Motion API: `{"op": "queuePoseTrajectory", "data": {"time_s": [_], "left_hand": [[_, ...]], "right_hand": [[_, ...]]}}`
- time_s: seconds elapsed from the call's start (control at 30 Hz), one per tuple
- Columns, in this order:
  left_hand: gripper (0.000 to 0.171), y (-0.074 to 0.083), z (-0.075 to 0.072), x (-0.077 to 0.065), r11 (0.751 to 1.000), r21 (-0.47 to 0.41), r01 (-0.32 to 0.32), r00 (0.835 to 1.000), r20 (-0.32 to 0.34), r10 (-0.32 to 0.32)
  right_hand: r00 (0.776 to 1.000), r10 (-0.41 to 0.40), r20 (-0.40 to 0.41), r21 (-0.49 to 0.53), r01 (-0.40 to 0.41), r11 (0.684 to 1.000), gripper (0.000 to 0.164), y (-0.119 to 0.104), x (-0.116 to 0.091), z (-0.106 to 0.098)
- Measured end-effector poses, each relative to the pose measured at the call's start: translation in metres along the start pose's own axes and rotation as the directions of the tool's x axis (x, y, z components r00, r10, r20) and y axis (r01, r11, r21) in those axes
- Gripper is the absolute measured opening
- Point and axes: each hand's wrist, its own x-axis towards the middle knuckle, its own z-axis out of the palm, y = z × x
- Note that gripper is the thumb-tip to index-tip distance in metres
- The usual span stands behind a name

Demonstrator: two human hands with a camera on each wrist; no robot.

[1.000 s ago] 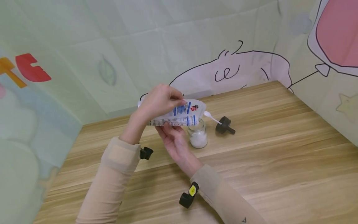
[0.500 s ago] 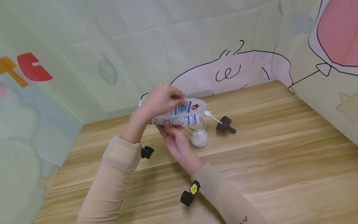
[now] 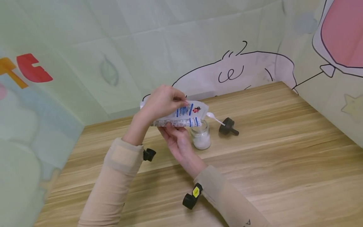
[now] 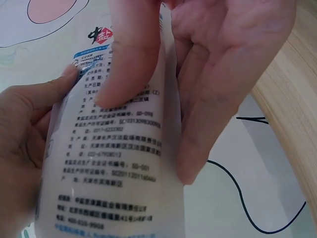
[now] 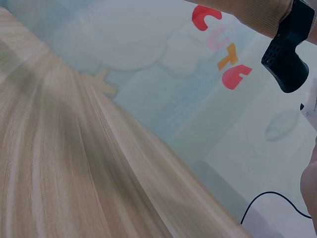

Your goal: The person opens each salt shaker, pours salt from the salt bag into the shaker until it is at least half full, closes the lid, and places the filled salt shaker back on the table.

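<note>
A white bag of salt [image 3: 185, 116] with blue and black print is held sideways, tilted, its right end over the mouth of a glass jar [image 3: 202, 138]. White grains lie inside the jar. My left hand [image 3: 163, 101] grips the bag from above; in the left wrist view its thumb [image 4: 131, 64] lies across the printed face. From below, my right hand [image 3: 178, 143] holds the bag's lower edge with the thumb in front. The right wrist view catches only a sliver of the bag [image 5: 311, 106] at its edge. The bag covers part of the jar's rim.
A black lid [image 3: 227, 126] with a stubby handle lies right of the jar, and a small white spoon [image 3: 214, 117] sticks out from it toward the bag. The wooden table [image 3: 269, 151] meets a printed cloth wall [image 3: 136, 56] behind and at both sides.
</note>
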Motion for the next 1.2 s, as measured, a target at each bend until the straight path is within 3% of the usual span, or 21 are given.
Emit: {"op": "queuePoseTrajectory", "data": {"time_s": [0.6,0.9,1.2], "left_hand": [[0.013,-0.0004,0.0044,0.0011,1.000,0.015,-0.005,1.000,0.012,0.004],[0.012,0.0010,0.0023,0.0010,1.000,-0.001,-0.024,1.000,-0.004,0.024],[0.013,0.0024,0.0007,0.0007,0.998,0.000,-0.062,0.998,-0.001,0.062]], "right_hand": [[1.000,-0.011,0.008,0.001,0.011,1.000,0.052,-0.0005,0.0019,-0.0023],[1.000,0.019,0.005,0.083,-0.020,0.996,0.046,0.0002,0.0006,-0.0029],[0.999,0.052,-0.017,0.138,-0.049,0.989,0.060,0.0015,0.0006,-0.0047]]}}
